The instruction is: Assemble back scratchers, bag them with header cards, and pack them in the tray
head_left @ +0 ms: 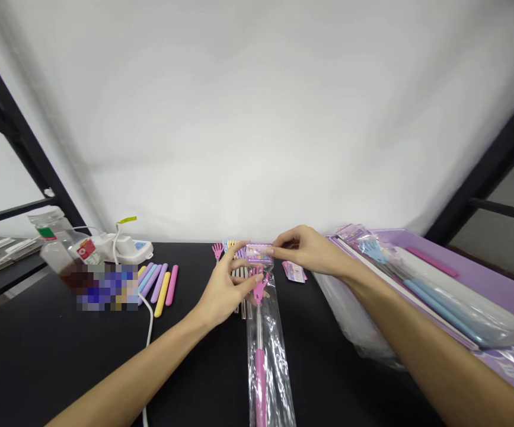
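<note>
In front of me a pink back scratcher (260, 367) with a hand-shaped head lies inside a long clear plastic bag (280, 362). My left hand (230, 283) grips the bag's top end around the scratcher's head, thumb on the front. A small purple printed card (258, 254) is at the bag's mouth. My right hand (299, 249) pinches that card's right edge between thumb and fingers. Whether the card's lower edge sits inside the bag, I cannot tell. Behind my left hand are more scratcher heads (218, 250) and metal rods, partly hidden.
Several coloured handles (162, 293) lie at the left, near a white cable, a power strip (141, 250) and a clear jar (67, 249). More printed cards (294, 271) lie right of the bag. A purple box (417, 243) with bagged scratchers stands at the right. A white wall rises behind.
</note>
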Demonstrator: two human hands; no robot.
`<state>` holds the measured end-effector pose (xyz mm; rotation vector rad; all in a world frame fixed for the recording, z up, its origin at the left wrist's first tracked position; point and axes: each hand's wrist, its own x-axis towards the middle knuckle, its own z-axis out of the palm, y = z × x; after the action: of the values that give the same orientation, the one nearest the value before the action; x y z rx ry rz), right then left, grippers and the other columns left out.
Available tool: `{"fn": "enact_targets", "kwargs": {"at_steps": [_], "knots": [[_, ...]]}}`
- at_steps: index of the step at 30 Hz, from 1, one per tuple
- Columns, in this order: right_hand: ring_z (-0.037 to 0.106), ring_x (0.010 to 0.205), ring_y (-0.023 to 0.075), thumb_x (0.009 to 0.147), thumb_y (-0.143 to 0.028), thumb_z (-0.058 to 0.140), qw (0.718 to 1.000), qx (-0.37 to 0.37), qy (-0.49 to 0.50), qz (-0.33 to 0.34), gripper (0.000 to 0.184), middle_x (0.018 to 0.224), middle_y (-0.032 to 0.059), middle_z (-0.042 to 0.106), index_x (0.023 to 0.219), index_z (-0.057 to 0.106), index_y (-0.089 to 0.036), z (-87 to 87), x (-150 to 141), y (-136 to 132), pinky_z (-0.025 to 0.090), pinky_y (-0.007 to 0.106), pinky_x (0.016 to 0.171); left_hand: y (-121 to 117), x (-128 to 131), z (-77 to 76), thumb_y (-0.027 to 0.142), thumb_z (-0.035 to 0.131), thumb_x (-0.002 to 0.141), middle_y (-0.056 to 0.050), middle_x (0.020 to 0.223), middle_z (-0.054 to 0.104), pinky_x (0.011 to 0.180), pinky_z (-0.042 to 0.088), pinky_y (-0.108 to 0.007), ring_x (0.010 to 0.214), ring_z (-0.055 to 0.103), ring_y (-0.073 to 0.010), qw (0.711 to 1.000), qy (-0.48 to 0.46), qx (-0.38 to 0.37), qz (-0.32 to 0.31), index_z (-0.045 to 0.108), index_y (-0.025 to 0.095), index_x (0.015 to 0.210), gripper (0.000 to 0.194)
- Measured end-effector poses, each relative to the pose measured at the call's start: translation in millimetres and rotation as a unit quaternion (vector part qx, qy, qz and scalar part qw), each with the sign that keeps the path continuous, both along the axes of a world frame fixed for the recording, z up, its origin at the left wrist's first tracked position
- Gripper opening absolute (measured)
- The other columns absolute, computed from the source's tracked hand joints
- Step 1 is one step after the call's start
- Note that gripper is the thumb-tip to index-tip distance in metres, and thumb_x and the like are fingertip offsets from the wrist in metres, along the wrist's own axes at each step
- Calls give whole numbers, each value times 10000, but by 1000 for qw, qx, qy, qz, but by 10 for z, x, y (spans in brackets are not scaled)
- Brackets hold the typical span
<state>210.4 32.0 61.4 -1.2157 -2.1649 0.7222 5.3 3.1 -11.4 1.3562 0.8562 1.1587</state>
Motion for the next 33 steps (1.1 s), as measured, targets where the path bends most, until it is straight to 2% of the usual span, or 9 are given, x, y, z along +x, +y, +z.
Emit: {"fn": "enact_targets", "kwargs": {"at_steps": [2, 5, 8, 14, 17, 20, 22, 26, 33], "knots": [[600, 706, 164, 827, -567, 667, 998, -28, 48, -8, 416, 733, 39, 661, 750, 634, -159, -49, 30, -65, 442, 296, 650, 24, 38, 55, 343, 806, 761, -148, 1251, 622, 525, 622, -290, 627, 712, -154, 1000, -6, 4, 19, 396, 233, 1364, 738], [676, 772, 189, 842, -608, 639, 979, -153, 131, -31, 430, 869, 76, 701, 843, 526, -193, -105, 137, -252, 522, 318, 692, 116, 131, 172, 347, 802, 750, -116, 1204, 643, 543, 626, -285, 653, 714, -152, 997, -26, 33, 70, 452, 208, 1214, 597], [666, 737, 177, 809, -551, 713, 959, -232, 162, -14, 418, 839, 40, 684, 905, 477, -219, -92, 313, -458, 529, 316, 683, 264, 282, 295, 339, 783, 761, -79, 1173, 636, 584, 631, -283, 680, 709, -137, 989, -42, 74, 123, 453, 216, 1120, 503], [538, 628, 130, 775, -413, 753, 983, -132, 88, -94, 316, 710, -37, 618, 985, 590, -241, 63, 811, -551, 409, 258, 603, 499, 826, 480, 254, 739, 800, -85, 1221, 548, 694, 652, -347, 831, 705, -153, 986, -78, 69, 128, 441, 198, 1047, 392], [553, 646, 143, 759, -398, 752, 984, -107, 63, -129, 309, 694, -30, 635, 992, 636, -232, 125, 1155, -513, 415, 273, 640, 536, 1143, 504, 278, 663, 881, -112, 1184, 586, 795, 635, -356, 923, 699, -167, 993, -89, 22, 71, 453, 178, 1112, 328], [596, 684, 170, 737, -398, 765, 975, -77, 61, -200, 354, 711, 5, 665, 1009, 666, -194, 155, 1569, -516, 449, 307, 695, 519, 1392, 446, 347, 578, 943, -145, 1117, 652, 880, 603, -389, 998, 701, -204, 999, -25, -23, -8, 401, 157, 1317, 455], [627, 711, 194, 731, -413, 767, 962, -44, 56, -262, 393, 748, 41, 692, 1027, 681, -170, 136, 1835, -543, 469, 327, 717, 469, 1505, 377, 329, 587, 931, -150, 1122, 683, 946, 569, -423, 1057, 690, -230, 996, 77, 18, -38, 384, 158, 1400, 539], [657, 730, 219, 737, -438, 739, 950, -4, -13, -312, 385, 797, 65, 722, 1011, 693, -171, -30, 2126, -623, 483, 337, 714, 303, 1635, 245, 257, 576, 904, -123, 1244, 678, 1013, 519, -427, 1170, 633, -259, 947, 233, 199, -97, 612, 170, 1225, 335], [637, 676, 251, 729, -421, 687, 903, 49, -153, -399, 231, 685, 76, 698, 632, 658, -213, -323, 1887, -756, 441, 358, 642, 151, 1750, 145, 252, 536, 907, -105, 1151, 695, 1021, 479, -439, 1095, 625, -263, 882, 307, 329, -141, 688, 170, 1090, 252]]}}
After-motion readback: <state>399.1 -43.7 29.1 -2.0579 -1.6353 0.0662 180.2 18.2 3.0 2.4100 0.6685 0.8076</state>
